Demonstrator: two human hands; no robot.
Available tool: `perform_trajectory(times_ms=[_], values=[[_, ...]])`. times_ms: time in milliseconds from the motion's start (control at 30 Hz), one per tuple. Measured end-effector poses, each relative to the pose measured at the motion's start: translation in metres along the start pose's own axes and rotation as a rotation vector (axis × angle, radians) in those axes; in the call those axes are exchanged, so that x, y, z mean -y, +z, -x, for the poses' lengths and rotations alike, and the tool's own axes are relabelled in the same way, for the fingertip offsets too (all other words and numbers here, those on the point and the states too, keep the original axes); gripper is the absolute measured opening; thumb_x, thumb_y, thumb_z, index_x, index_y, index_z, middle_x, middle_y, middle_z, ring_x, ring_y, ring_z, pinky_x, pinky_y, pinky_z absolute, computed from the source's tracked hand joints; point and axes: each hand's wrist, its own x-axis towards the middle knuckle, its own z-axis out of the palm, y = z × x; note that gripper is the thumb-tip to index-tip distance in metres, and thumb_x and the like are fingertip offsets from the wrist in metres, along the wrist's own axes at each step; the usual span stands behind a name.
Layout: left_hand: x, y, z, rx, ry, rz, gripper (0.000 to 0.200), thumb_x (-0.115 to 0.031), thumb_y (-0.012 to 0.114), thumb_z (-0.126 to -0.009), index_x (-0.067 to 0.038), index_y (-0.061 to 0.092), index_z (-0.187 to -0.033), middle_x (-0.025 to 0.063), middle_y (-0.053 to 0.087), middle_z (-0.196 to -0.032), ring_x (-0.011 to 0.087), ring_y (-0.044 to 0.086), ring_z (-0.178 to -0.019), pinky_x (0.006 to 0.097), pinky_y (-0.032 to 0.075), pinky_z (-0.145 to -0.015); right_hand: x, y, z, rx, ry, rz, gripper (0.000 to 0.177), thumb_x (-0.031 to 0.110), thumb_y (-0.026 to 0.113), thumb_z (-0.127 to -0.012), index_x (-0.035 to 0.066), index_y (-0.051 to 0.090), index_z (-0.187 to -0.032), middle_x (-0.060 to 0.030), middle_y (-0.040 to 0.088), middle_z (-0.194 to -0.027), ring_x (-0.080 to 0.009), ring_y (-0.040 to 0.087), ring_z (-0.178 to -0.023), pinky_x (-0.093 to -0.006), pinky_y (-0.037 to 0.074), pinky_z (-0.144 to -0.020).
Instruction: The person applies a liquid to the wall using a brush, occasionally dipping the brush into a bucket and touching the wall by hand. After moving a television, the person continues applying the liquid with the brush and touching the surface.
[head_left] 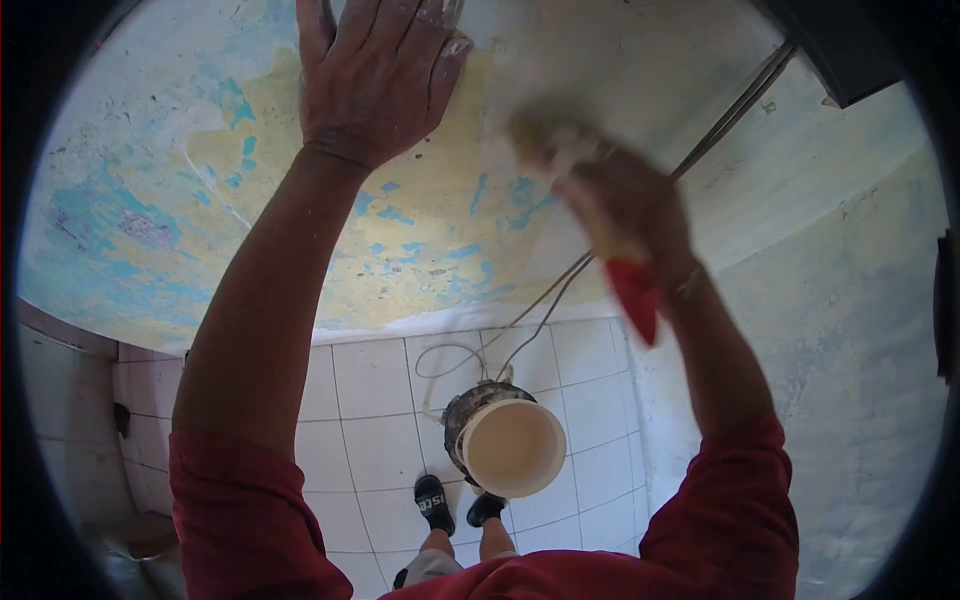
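Note:
My left hand (375,85) lies flat against the wall (330,240), fingers stretched out, with pale smears on some fingertips. Its upper part runs out of the top of the view. My right hand (630,195) is wrapped round a brush (632,295) and smeared by motion. The red handle end points down toward my wrist, while the blurred bristle end is at the wall, right of my left hand. Between my hands the wall is patchy yellow and turquoise under whitish areas; around the brush it looks greyish-white.
Below, a whitish bucket (513,448) sits on a dark round support that I cannot make out, above the tiled floor (375,440). Cables (560,290) run down the wall to the floor. A black box (835,45) is at the upper right. My sandaled feet (435,503) are beside the bucket.

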Motion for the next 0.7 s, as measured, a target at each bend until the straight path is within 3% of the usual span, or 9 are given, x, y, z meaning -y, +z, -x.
perform_trajectory(times_ms=[133, 200, 233, 267, 333, 400, 600, 667, 700], values=[[0.003, 0.004, 0.000, 0.012, 0.005, 0.010, 0.058, -0.029, 0.043, -0.096, 0.000, 0.041, -0.146, 0.0232, 0.031, -0.157, 0.0396, 0.026, -0.147, 0.0649, 0.012, -0.116, 0.005, -0.036, -0.040, -0.283, -0.136, -0.029, 0.017, 0.009, 0.074, -0.078, 0.012, 0.068, -0.094, -0.0082, 0.072, -0.113, -0.0273, 0.069, -0.107, -0.0388, 0.059, -0.088], [0.004, 0.011, 0.001, -0.070, 0.029, 0.007, 0.057, -0.028, 0.043, -0.097, 0.000, 0.040, -0.147, 0.0230, 0.031, -0.157, 0.0393, 0.026, -0.147, 0.0647, 0.012, -0.116, 0.005, -0.029, -0.040, -0.404, -0.145, -0.323, 0.007, -0.003, 0.064, -0.090, -0.008, 0.065, -0.094, -0.0293, 0.061, -0.119, -0.0412, 0.065, -0.110, -0.0455, 0.058, -0.095], [0.004, 0.012, 0.001, -0.091, 0.037, -0.004, 0.058, -0.027, 0.042, -0.096, 0.000, 0.040, -0.147, 0.0229, 0.030, -0.158, 0.0393, 0.026, -0.147, 0.0645, 0.013, -0.116, 0.018, -0.011, -0.039, -0.567, 0.102, -0.955, 0.009, -0.004, 0.059, -0.092, -0.008, 0.065, -0.097, -0.0352, 0.053, -0.127, -0.0459, 0.060, -0.117, -0.0451, 0.056, -0.099], [0.004, 0.013, 0.002, -0.111, 0.047, -0.015, 0.058, -0.027, 0.042, -0.096, -0.001, 0.039, -0.148, 0.0228, 0.030, -0.158, 0.0394, 0.026, -0.147, 0.0642, 0.013, -0.116, 0.014, 0.001, -0.026, -0.570, 0.107, -0.962, 0.009, -0.004, 0.059, -0.092, -0.008, 0.065, -0.097, -0.0352, 0.053, -0.127, -0.0459, 0.060, -0.117, -0.0451, 0.056, -0.099], [-0.001, 0.001, -0.002, -0.079, 0.000, 0.156, 0.058, -0.027, 0.042, -0.096, -0.001, 0.038, -0.148, 0.0227, 0.029, -0.158, 0.0393, 0.026, -0.148, 0.0641, 0.013, -0.116, 0.003, 0.032, 0.009, -0.299, -0.077, 0.058, 0.013, 0.013, 0.070, -0.082, 0.016, 0.069, -0.096, -0.0083, 0.069, -0.118, -0.0269, 0.063, -0.119, -0.0428, 0.053, -0.097], [0.004, 0.009, 0.000, -0.045, -0.055, 0.325, 0.059, -0.026, 0.043, -0.096, -0.001, 0.038, -0.149, 0.0225, 0.029, -0.159, 0.0392, 0.025, -0.148, 0.0640, 0.013, -0.116, 0.016, 0.064, 0.039, -0.124, -0.043, 0.080, 0.015, 0.017, 0.069, -0.084, 0.019, 0.070, -0.099, -0.0081, 0.066, -0.122, -0.0261, 0.057, -0.127, -0.0452, 0.047, -0.103], [0.021, 0.022, -0.001, -0.310, 0.182, -0.206, 0.060, -0.026, 0.044, -0.095, -0.001, 0.037, -0.149, 0.0209, 0.027, -0.160, 0.0385, 0.024, -0.148, 0.0634, 0.013, -0.116, 0.046, 0.119, 0.107, 0.260, 0.099, -0.141, 0.020, 0.015, 0.068, -0.085, 0.019, 0.069, -0.105, -0.0095, 0.064, -0.124, -0.0275, 0.059, -0.122, -0.0448, 0.047, -0.104], [0.009, -0.039, -0.011, 0.302, -0.039, 0.424, 0.061, -0.026, 0.045, -0.094, -0.001, 0.037, -0.149, 0.0209, 0.027, -0.160, 0.0385, 0.024, -0.148, 0.0637, 0.013, -0.116, 0.047, 0.116, 0.108, 0.393, 0.223, -0.362, 0.025, 0.012, 0.067, -0.085, 0.020, 0.069, -0.109, -0.0098, 0.064, -0.125, -0.0268, 0.059, -0.121, -0.0433, 0.049, -0.103], [0.005, -0.031, -0.009, 0.298, -0.044, 0.425, 0.061, -0.026, 0.045, -0.094, -0.001, 0.037, -0.149, 0.0209, 0.027, -0.160, 0.0385, 0.024, -0.148, 0.0637, 0.013, -0.116, 0.037, 0.110, 0.098, 0.320, 0.072, -0.165, 0.033, 0.008, 0.068, -0.084, 0.022, 0.069, -0.114, -0.0098, 0.063, -0.126, -0.0256, 0.059, -0.121, -0.0408, 0.052, -0.101]])
